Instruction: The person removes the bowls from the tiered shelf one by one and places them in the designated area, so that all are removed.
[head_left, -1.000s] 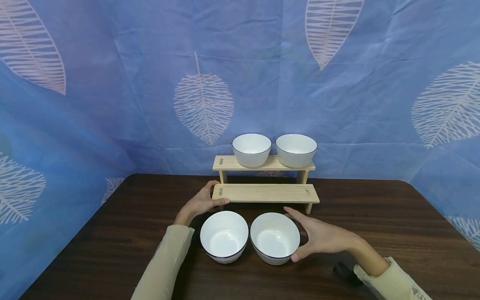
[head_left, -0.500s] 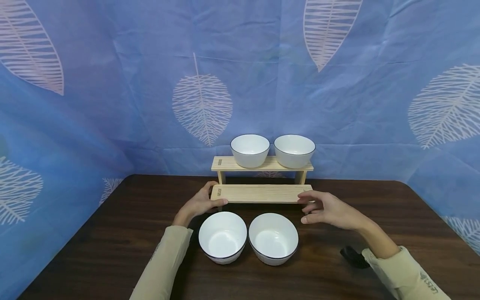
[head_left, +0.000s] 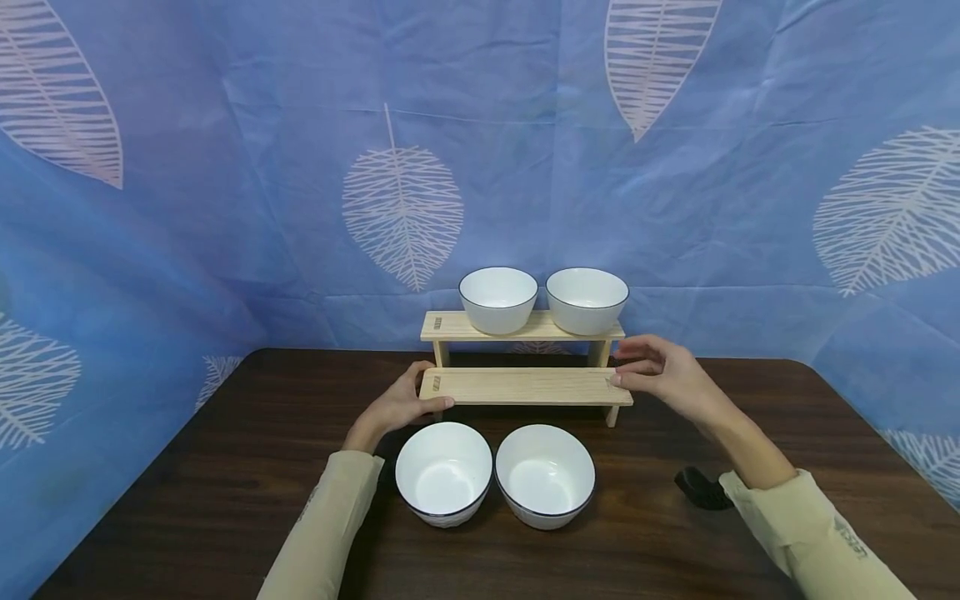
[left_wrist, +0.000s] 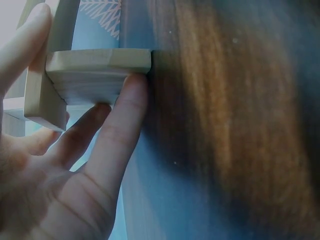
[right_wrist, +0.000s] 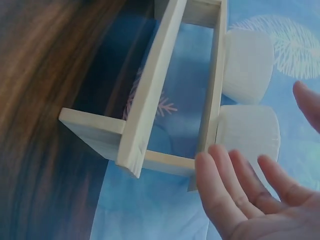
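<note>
Step in hand, as I judge it: getting both hands on the two-tier wooden shelf (head_left: 525,385) at frame centre. My left hand (head_left: 401,402) already grips the lower board's left end, thumb over the front edge in the head view; the left wrist view shows fingers (left_wrist: 122,120) pressed under and against the board corner. My right hand (head_left: 663,371) is at the right end, fingertips touching or just short of the lower board's corner. In the right wrist view the fingers (right_wrist: 220,185) are straight and spread, holding nothing, so it's unclenched.

Next move calls for the right hand to close on that end at matching height, so the shelf stays level. The upper tier carries bowls that could slide.

Counts: one shelf with two boards. Four white bowls: two on the top tier (head_left: 498,298) (head_left: 587,298), two on the dark table (head_left: 187,500) in front, lower centre (head_left: 444,471) (head_left: 545,474), touching each other. One small black object (head_left: 701,488) beside the right sleeve, lower right.
</note>
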